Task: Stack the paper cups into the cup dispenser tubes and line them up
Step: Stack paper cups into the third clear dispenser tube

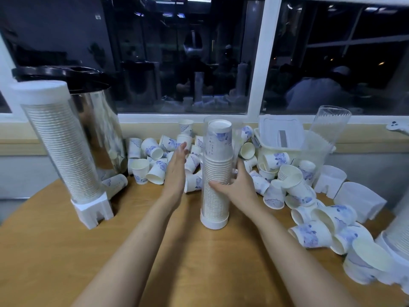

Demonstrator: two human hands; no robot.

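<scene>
head view: we count one capped tube (62, 147) full at left; centre tube (215, 169) is nearly full and uncapped. right hand (236, 187) wraps it, left hand (177, 171) straight-fingered beside it, holding nothing. loose cups (152, 151) and empty tube (329, 127) remain. bare table (199, 262) in front, clutter crowds the right.

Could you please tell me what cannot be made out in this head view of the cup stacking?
Head view: the right hand grips the centre tube; its fingers are hidden behind it.
Head view: the right-edge tube is cut off by the frame.
Head view: window reflections are too blurred.
</scene>
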